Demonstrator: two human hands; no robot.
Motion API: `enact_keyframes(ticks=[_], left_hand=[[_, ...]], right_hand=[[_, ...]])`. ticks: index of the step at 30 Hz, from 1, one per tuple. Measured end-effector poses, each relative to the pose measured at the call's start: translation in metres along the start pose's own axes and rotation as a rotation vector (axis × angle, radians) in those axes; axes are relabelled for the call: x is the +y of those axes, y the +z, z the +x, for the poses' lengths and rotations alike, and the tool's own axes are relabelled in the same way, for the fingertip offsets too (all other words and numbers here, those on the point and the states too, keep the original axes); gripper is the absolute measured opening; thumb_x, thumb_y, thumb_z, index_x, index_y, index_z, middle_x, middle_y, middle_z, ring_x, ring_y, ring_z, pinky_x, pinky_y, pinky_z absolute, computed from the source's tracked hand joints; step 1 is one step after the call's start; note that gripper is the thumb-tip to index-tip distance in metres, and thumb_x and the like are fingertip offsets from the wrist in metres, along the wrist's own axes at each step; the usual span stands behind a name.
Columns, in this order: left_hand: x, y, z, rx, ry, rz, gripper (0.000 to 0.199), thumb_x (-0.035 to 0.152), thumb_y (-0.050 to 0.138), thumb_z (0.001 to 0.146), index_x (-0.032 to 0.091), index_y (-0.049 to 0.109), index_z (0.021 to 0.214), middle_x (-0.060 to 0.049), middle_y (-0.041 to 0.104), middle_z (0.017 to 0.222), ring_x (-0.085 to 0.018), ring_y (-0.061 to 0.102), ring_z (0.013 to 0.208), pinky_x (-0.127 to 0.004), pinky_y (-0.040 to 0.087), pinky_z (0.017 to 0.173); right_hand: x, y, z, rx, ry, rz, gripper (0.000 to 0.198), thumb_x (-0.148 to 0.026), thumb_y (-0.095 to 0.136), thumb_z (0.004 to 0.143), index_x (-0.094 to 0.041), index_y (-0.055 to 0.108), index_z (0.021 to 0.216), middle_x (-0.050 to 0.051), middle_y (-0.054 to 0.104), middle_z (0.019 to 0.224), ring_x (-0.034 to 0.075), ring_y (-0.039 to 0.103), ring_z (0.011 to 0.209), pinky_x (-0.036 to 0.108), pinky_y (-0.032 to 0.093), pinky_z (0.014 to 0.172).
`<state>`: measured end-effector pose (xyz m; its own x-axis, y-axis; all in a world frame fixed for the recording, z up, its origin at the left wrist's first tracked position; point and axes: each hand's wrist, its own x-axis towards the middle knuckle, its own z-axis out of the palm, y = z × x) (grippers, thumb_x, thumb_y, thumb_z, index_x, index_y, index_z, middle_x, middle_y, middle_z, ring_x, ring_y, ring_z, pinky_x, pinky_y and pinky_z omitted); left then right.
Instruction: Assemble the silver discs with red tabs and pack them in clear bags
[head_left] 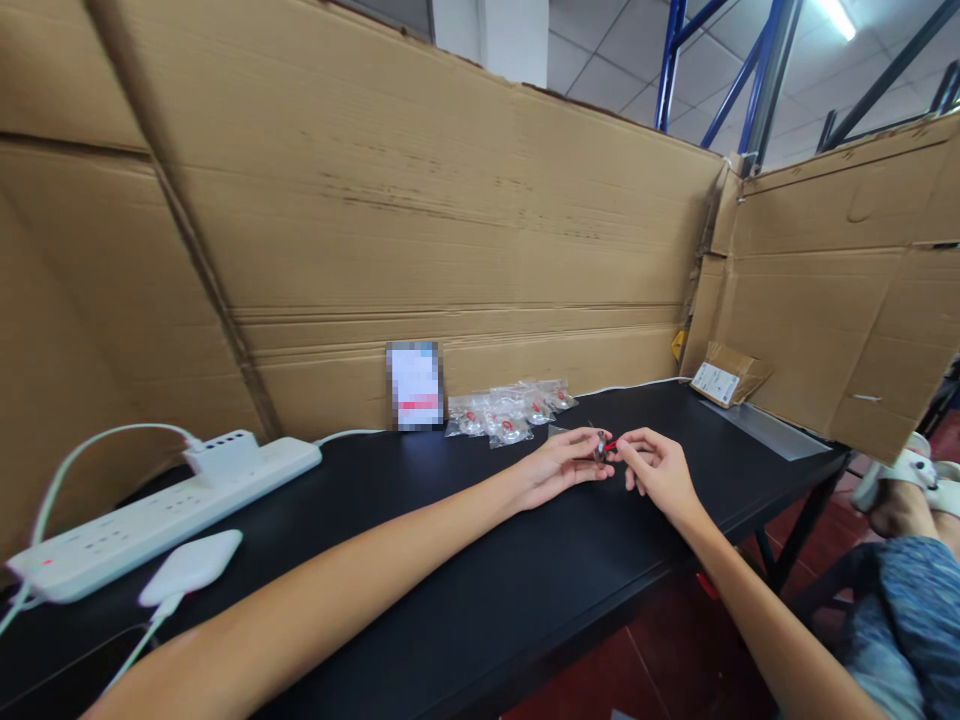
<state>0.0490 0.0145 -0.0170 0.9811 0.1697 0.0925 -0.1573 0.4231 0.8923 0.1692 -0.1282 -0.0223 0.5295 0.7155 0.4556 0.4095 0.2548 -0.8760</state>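
My left hand (pixel 561 466) is above the black table, its fingers closed around a small shiny metal piece (pixel 601 448). Facing it, my right hand (pixel 658 472) pinches a thin red cord or strip (pixel 611 446) that meets the metal piece. Fingers cover much of both, so their exact kind does not show. Just behind my left hand lie several clear plastic bags (pixel 501 412), with shiny round items and red bits inside.
A white power strip (pixel 161 515) with a plugged-in charger (pixel 222 455) lies at left, beside a white rounded case (pixel 192 568) on a cable. A blurred card (pixel 415 388) leans on the cardboard wall (pixel 450 220). A brown parcel (pixel 729 374) stands back right; another person's legs (pixel 911 590) show at right.
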Motion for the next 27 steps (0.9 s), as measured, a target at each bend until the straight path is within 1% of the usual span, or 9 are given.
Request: enact_keyframes(ticks=[5,9,13,15,18,20,22,25,27], left_hand=[[-0.002,0.001,0.000,0.010,0.012,0.048,0.038,0.026,0.074,0.077,0.012,0.062,0.110,-0.011,0.067,0.096,-0.020,0.070,0.081,-0.036,0.051,0.085],[-0.004,0.003,-0.001,-0.007,0.028,0.116,0.042,0.028,0.075,0.076,0.012,0.061,0.111,-0.010,0.067,0.093,-0.019,0.069,0.078,-0.037,0.052,0.082],[-0.004,0.006,-0.003,-0.025,0.042,0.182,0.044,0.030,0.076,0.075,0.012,0.061,0.112,-0.009,0.067,0.091,-0.019,0.069,0.077,-0.038,0.053,0.080],[-0.003,0.008,-0.003,-0.015,0.043,0.186,0.044,0.032,0.076,0.075,0.013,0.061,0.112,-0.009,0.066,0.090,-0.019,0.069,0.076,-0.037,0.053,0.080],[-0.003,0.008,-0.003,-0.004,0.042,0.185,0.043,0.031,0.076,0.075,0.014,0.061,0.111,-0.007,0.065,0.088,-0.019,0.069,0.075,-0.037,0.054,0.079],[-0.003,0.008,-0.003,-0.012,0.046,0.188,0.042,0.030,0.076,0.075,0.013,0.061,0.110,-0.007,0.065,0.087,-0.019,0.069,0.075,-0.038,0.054,0.079],[-0.004,0.007,-0.002,-0.028,0.052,0.193,0.041,0.029,0.076,0.075,0.012,0.061,0.109,-0.008,0.065,0.087,-0.019,0.069,0.075,-0.037,0.054,0.077],[-0.003,0.007,-0.002,-0.034,0.053,0.202,0.041,0.031,0.075,0.076,0.011,0.060,0.109,-0.008,0.065,0.086,-0.018,0.068,0.072,-0.034,0.054,0.072],[-0.003,0.007,-0.001,-0.034,0.048,0.205,0.040,0.032,0.074,0.077,0.011,0.060,0.108,-0.007,0.065,0.084,-0.017,0.067,0.069,-0.032,0.053,0.068]], right_hand=[[0.002,-0.001,0.003,-0.105,0.047,0.044,0.029,-0.045,0.068,0.076,-0.016,0.060,0.079,0.000,0.059,0.059,0.008,0.048,0.039,0.019,0.033,0.034],[0.005,-0.001,0.003,-0.122,0.043,0.049,0.023,-0.039,0.066,0.076,-0.017,0.060,0.081,0.000,0.060,0.064,0.008,0.050,0.041,0.018,0.033,0.035],[0.012,-0.002,0.005,-0.113,0.040,0.017,0.014,-0.030,0.063,0.074,-0.017,0.058,0.075,-0.003,0.055,0.058,0.006,0.043,0.039,0.018,0.031,0.038],[0.014,-0.002,0.006,-0.107,0.045,-0.034,0.012,-0.029,0.060,0.074,-0.017,0.057,0.071,-0.005,0.050,0.053,0.007,0.040,0.039,0.019,0.030,0.040],[0.011,0.000,0.006,-0.042,0.044,-0.233,0.017,-0.026,0.055,0.074,-0.018,0.054,0.060,-0.004,0.047,0.047,0.008,0.041,0.042,0.020,0.030,0.043],[0.007,0.002,0.004,0.007,0.009,-0.374,0.017,-0.022,0.053,0.074,-0.018,0.053,0.057,-0.004,0.047,0.047,0.009,0.042,0.044,0.021,0.030,0.045],[0.004,0.004,0.003,0.020,-0.058,-0.450,0.014,-0.022,0.053,0.075,-0.018,0.055,0.061,-0.004,0.049,0.050,0.009,0.043,0.045,0.021,0.032,0.046],[0.001,0.005,0.000,0.016,-0.162,-0.477,0.010,-0.022,0.053,0.078,-0.019,0.056,0.069,-0.004,0.051,0.054,0.009,0.044,0.046,0.021,0.034,0.049],[0.000,0.005,-0.001,0.020,-0.207,-0.480,0.007,-0.021,0.053,0.079,-0.019,0.055,0.072,-0.005,0.049,0.054,0.009,0.043,0.046,0.021,0.035,0.049]])
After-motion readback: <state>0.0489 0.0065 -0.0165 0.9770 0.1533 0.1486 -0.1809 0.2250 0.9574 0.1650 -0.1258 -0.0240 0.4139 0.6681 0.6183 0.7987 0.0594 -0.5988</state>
